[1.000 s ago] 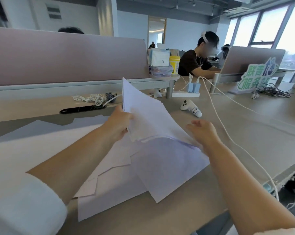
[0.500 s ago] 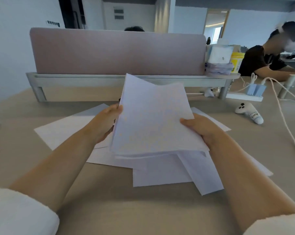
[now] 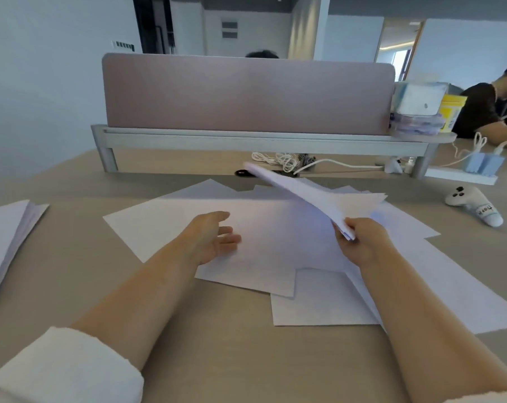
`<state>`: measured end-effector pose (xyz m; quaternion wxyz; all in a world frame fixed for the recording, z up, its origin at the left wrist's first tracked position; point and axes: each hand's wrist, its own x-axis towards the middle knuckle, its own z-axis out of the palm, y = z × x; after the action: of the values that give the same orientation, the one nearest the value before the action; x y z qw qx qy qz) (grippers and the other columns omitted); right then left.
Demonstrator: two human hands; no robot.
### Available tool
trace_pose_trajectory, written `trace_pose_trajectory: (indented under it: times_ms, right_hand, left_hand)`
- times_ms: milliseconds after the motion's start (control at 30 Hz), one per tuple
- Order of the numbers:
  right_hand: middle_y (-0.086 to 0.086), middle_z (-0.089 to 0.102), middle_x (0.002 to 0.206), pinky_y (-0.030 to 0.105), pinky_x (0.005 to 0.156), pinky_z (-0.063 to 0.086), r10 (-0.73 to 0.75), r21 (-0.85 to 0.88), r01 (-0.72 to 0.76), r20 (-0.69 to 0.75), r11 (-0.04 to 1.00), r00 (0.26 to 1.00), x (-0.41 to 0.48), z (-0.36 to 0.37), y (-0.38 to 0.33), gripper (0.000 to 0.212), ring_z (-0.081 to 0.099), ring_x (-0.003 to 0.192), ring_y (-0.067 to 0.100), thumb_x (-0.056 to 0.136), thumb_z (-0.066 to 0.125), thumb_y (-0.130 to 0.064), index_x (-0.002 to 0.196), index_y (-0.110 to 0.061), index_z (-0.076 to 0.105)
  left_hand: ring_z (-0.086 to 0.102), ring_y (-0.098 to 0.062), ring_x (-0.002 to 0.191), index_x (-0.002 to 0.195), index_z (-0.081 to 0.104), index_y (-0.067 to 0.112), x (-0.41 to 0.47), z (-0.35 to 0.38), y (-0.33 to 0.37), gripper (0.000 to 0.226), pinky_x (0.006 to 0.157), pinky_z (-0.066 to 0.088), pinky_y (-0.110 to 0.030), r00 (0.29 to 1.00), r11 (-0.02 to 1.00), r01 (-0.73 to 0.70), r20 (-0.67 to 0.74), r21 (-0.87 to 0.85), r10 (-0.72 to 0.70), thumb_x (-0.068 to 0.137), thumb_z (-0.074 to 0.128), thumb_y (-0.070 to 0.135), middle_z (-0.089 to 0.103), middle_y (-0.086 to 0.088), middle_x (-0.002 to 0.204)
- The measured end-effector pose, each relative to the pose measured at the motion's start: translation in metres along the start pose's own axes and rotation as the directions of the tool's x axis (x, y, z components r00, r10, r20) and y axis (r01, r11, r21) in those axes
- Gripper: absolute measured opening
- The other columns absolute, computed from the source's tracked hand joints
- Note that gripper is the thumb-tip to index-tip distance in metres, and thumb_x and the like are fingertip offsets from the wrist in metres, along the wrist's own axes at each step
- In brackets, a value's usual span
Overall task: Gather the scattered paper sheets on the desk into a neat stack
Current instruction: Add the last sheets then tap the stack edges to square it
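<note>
Left hand (image 3: pixel 214 239): open, fingers relaxed and slightly apart, holding nothing; placed over the top of the loose sheets; contact with the paper not determinable.
Right hand (image 3: pixel 363 242): closed in a pinch on the near corner of the held bundle (image 3: pixel 313 196).
Held bundle: several sheets, lifted clear of the desk (image 3: pixel 217 344); long axis running from the right hand away and leftward toward the divider (image 3: pixel 246 94), far end raised; free edges fanned, not yet squared.
Loose sheets (image 3: pixel 275 248): flat on the desk, overlapping at odd angles; directly under the left hand and under the bundle, spreading out past the right forearm.
Nearest sheet (image 3: pixel 319 301): between the two forearms, partly tucked under its neighbours.
Side pile (image 3: pixel 5 228): at the far left edge of the desk, well apart from both hands.
Deciding relation: top loose sheet nearer the free left hand than the occupied right; below and to the left of the bundle.
Probable next move (judgement): pick-up by the left hand, then transfer rightward to join the bundle.
Risk (judgement): corner pinch only, hence possible sag or slip of the fanned sheets.
</note>
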<state>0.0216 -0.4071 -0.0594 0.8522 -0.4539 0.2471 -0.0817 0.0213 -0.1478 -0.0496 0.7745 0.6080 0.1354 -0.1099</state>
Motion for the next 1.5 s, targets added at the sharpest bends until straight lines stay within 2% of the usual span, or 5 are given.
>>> trace_pose_trajectory:
  times_ms: [233, 633, 933, 1167, 1500]
  right_hand:
    - [0.009, 0.037, 0.068, 0.015, 0.028, 0.037, 0.061, -0.125, -0.069, -0.064, 0.990, 0.996, -0.007, -0.001, 0.009, 0.020, 0.047, 0.048, 0.021, 0.091, 0.023, 0.012, 0.085, 0.002, 0.039]
    - [0.012, 0.055, 0.117, 0.047, 0.091, 0.047, -0.043, -0.112, 0.040, -0.029, 0.993, 0.999, -0.015, 0.005, 0.003, 0.042, 0.053, 0.100, 0.032, 0.091, 0.037, 0.009, 0.127, -0.009, 0.049]
    - [0.002, 0.057, 0.040, 0.024, 0.054, 0.039, 0.090, -0.474, -0.040, 0.084, 0.880, 0.992, -0.034, 0.007, -0.002, 0.017, 0.047, 0.060, 0.018, 0.095, 0.044, -0.006, 0.110, -0.009, 0.052]
    - [0.014, 0.063, 0.086, 0.029, 0.059, 0.051, 0.001, -0.796, 0.147, 0.182, 0.587, 0.983, -0.038, 0.012, 0.011, 0.025, 0.059, 0.066, 0.026, 0.090, 0.045, 0.005, 0.111, 0.001, 0.058]
    - [0.015, 0.060, 0.092, 0.022, 0.048, 0.045, -0.054, -0.743, 0.166, 0.172, 0.648, 0.984, -0.042, 0.013, 0.011, 0.028, 0.056, 0.065, 0.022, 0.088, 0.036, 0.009, 0.105, -0.002, 0.055]
  left_hand:
    - [0.062, -0.031, 0.082, 0.120, 0.043, 0.007, -0.001, 0.009, -0.003, 0.025, 0.076, 0.055, -0.041, 0.989, 0.981, 0.123, 0.096, -0.149, -0.110, 0.095, 0.044, 0.010, 0.049, -0.022, 0.115]
    - [0.064, -0.020, 0.077, 0.097, 0.065, 0.001, -0.008, 0.021, -0.011, 0.011, 0.071, 0.055, -0.027, 0.990, 0.973, -0.013, 0.140, 0.229, -0.020, 0.091, 0.057, 0.007, 0.067, -0.008, 0.089]
    - [0.057, -0.016, 0.064, 0.087, 0.067, 0.009, -0.009, -0.027, 0.011, 0.020, 0.045, 0.049, -0.017, 1.000, 0.801, -0.020, -0.005, 0.598, 0.029, 0.092, 0.051, -0.002, 0.063, -0.007, 0.080]
    - [0.061, -0.023, 0.074, 0.107, 0.055, 0.006, -0.006, -0.025, 0.010, 0.031, 0.065, 0.048, -0.032, 0.997, 0.938, 0.080, -0.046, 0.337, -0.068, 0.100, 0.041, 0.033, 0.066, -0.008, 0.092]
    - [0.062, -0.024, 0.098, 0.119, 0.059, 0.007, -0.003, -0.021, 0.004, 0.038, 0.086, 0.050, -0.032, 0.999, 0.851, 0.035, -0.053, 0.524, -0.009, 0.096, 0.050, 0.036, 0.063, -0.005, 0.113]
